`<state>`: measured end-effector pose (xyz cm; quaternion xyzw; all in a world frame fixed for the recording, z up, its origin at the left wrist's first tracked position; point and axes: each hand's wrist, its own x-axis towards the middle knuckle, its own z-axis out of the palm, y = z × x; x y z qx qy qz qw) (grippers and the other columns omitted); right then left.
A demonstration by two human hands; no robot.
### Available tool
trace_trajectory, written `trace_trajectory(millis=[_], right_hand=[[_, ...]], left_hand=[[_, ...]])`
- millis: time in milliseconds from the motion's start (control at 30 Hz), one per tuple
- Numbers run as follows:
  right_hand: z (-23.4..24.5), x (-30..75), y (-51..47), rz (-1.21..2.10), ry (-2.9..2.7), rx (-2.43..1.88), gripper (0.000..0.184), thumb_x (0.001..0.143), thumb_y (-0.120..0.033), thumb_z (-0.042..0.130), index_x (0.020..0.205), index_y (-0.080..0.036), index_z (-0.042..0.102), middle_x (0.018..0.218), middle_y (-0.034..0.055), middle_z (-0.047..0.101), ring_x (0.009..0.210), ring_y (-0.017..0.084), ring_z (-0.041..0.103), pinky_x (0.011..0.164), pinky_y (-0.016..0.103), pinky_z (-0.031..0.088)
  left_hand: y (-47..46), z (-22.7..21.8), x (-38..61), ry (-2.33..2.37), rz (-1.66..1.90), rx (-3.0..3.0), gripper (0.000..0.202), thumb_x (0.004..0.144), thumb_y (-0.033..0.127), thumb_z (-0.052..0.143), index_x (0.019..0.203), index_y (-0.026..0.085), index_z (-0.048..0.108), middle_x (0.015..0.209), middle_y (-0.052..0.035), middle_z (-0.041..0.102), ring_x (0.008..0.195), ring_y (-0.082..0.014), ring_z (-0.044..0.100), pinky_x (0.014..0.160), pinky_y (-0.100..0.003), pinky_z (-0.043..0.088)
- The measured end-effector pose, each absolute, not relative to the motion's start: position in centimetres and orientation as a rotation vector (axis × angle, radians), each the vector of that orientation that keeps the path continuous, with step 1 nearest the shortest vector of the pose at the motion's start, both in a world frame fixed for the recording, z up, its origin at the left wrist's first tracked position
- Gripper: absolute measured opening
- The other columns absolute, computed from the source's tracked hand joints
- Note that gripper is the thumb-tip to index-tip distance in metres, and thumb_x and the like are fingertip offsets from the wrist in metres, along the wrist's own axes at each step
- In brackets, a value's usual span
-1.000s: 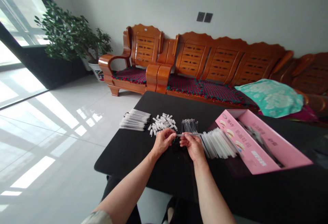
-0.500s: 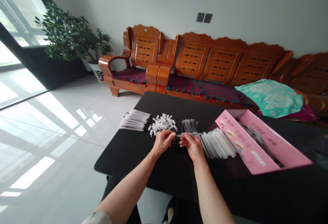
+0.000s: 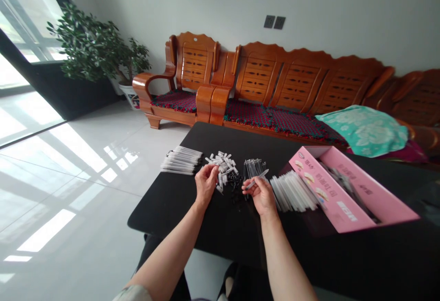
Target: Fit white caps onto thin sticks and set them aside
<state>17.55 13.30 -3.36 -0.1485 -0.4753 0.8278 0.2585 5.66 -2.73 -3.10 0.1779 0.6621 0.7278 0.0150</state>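
My right hand [image 3: 261,194] is closed on a thin translucent pen barrel [image 3: 257,180], its tip pointing up and to the right. My left hand [image 3: 206,182] reaches into the heap of small white caps [image 3: 222,165], its fingers pinched over them; whether it holds one I cannot make out. Between the hands lies a scatter of small black parts [image 3: 235,185]. Behind my right hand is a bundle of thin refills [image 3: 253,168]. A row of clear barrels [image 3: 292,192] lies to its right.
A stack of finished white pens [image 3: 181,160] lies at the black table's [image 3: 220,232] left edge. An open pink box [image 3: 347,191] sits on the right. Beyond the table stand a wooden sofa [image 3: 295,90], a wooden chair [image 3: 178,80] and a potted plant [image 3: 92,44].
The hands were together on the barrel. My left hand has let go and moved left to the white caps; my right hand keeps the barrel, now tilted up.
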Motion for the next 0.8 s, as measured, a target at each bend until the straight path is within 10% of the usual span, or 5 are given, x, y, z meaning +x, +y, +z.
trace_trajectory(millis=[300,500,800], right_hand=[[-2.6,18.2,13.1,2.299,-1.362,-0.316,0.059,0.080,-0.030,0.071,0.135,-0.027,0.052,0.058,-0.0061,0.062,0.043,0.012,0.056,0.040,0.023,0.047],[-2.9,18.2,13.3,2.308,-1.360,-0.276,0.020,0.082,-0.031,0.067,0.098,-0.019,0.070,0.060,-0.0019,0.063,0.046,0.012,0.057,0.040,0.023,0.046],[-3.2,18.2,13.2,2.340,-1.359,-0.263,0.017,0.082,-0.028,0.066,0.097,-0.019,0.068,0.064,0.0000,0.067,0.048,0.014,0.060,0.041,0.024,0.048]], left_hand=[[-3.9,-3.2,4.7,2.650,1.887,0.722,0.013,0.082,0.030,0.064,0.080,0.020,0.072,0.073,-0.0007,0.067,0.060,-0.0121,0.055,0.062,-0.023,0.042],[-3.6,-3.0,5.5,3.009,1.246,0.777,0.014,0.085,0.037,0.064,0.084,0.025,0.072,0.095,-0.0025,0.065,0.074,-0.0155,0.060,0.061,-0.025,0.036],[-2.1,-3.2,5.6,3.121,0.876,0.816,0.024,0.084,0.045,0.063,0.081,0.021,0.067,0.094,-0.0049,0.061,0.073,-0.0198,0.060,0.058,-0.029,0.036]])
